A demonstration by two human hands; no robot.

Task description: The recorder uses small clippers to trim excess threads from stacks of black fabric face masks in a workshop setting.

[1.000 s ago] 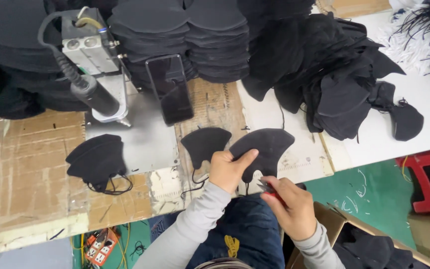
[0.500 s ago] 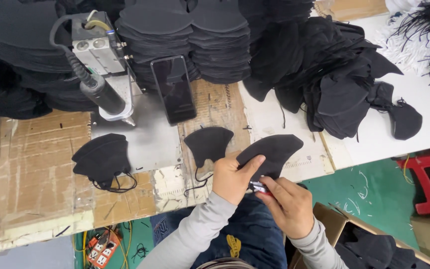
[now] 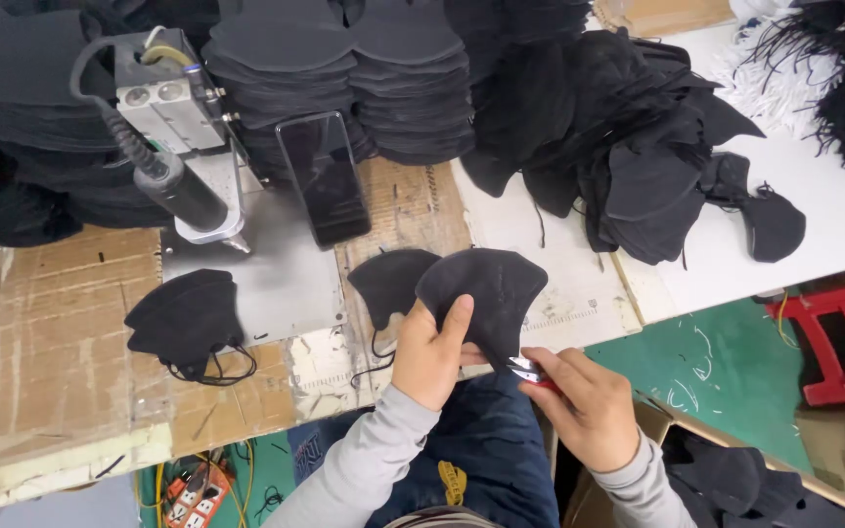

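Now, L hand (image 3: 429, 354) holding black mask (image 3: 486, 293), R hand (image 3: 587, 406) w/ snips (image 3: 525, 370)

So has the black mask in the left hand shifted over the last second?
Barely: the mask in the left hand stays beside the phone; its upper edge looks rounder now.

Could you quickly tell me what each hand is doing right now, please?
Left hand: closed on the black mask.
Right hand: closed on small snips at the mask's lower edge.
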